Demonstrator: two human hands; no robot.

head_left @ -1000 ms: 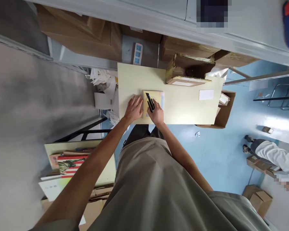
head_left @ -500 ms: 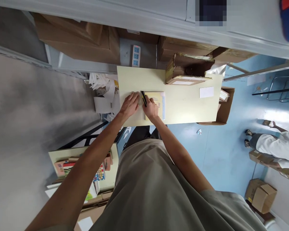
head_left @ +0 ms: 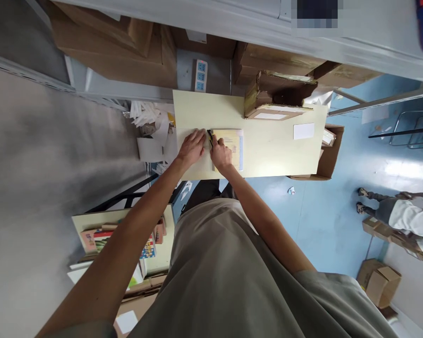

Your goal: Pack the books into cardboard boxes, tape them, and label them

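Observation:
My right hand (head_left: pixel 221 154) is closed around a black and yellow utility knife (head_left: pixel 210 136). That hand rests over the left part of a pale yellow book (head_left: pixel 237 145) with a bluish strip along its right side. The knife's tip end points away from me, along the book's left edge. Flat on the tabletop just left of the book lies my left hand (head_left: pixel 192 148), fingers stretched out and pressing down. Something thin and see-through seems to lie under it, but I cannot make it out clearly. The blade itself is too small to see.
On the cream table (head_left: pixel 268 155) stand an open cardboard box (head_left: pixel 278 112) and a white label sheet (head_left: pixel 303 131). A power strip (head_left: pixel 201 75) lies behind. Left is a bin of scraps (head_left: pixel 151 149); lower left, a board with books (head_left: pixel 148 249). A person (head_left: pixel 409 213) stands far right.
My right hand and the knife have shifted slightly along the book's left edge. The left hand stays flat in place. The view has tilted a little, and the distant person's arm has moved inward.

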